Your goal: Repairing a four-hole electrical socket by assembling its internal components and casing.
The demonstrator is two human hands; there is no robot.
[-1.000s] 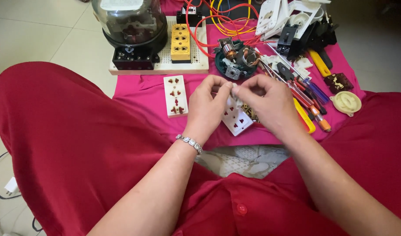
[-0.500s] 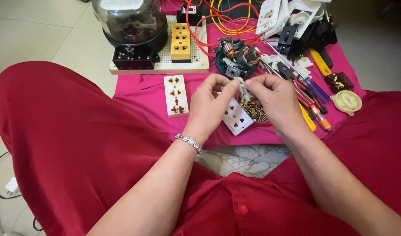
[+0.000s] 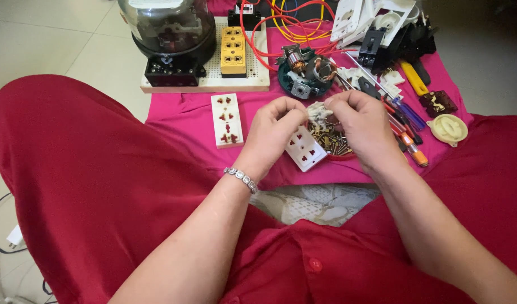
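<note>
My left hand [image 3: 272, 132] and my right hand [image 3: 362, 126] meet over a pink cloth [image 3: 182, 121], both pinching a small whitish part [image 3: 319, 111] between their fingertips. A silver bracelet [image 3: 241, 179] circles my left wrist. Just under the hands lie a white socket plate [image 3: 306, 149] and a small dish of brass screws [image 3: 333, 141]. A second white socket plate [image 3: 226, 119] lies to the left of my left hand.
A board [image 3: 253, 84] at the back carries a yellow socket strip [image 3: 233, 52] and a dark glass-domed meter [image 3: 167, 34]. A round green motor part [image 3: 306, 70], red and yellow wires [image 3: 281, 25], screwdrivers [image 3: 407, 129], a cream round cap [image 3: 447, 128]. My red-clothed knees flank the cloth.
Both hands have lifted slightly away from me, and the small whitish part shows more clearly between the fingertips. The socket plate and screws stayed put.
</note>
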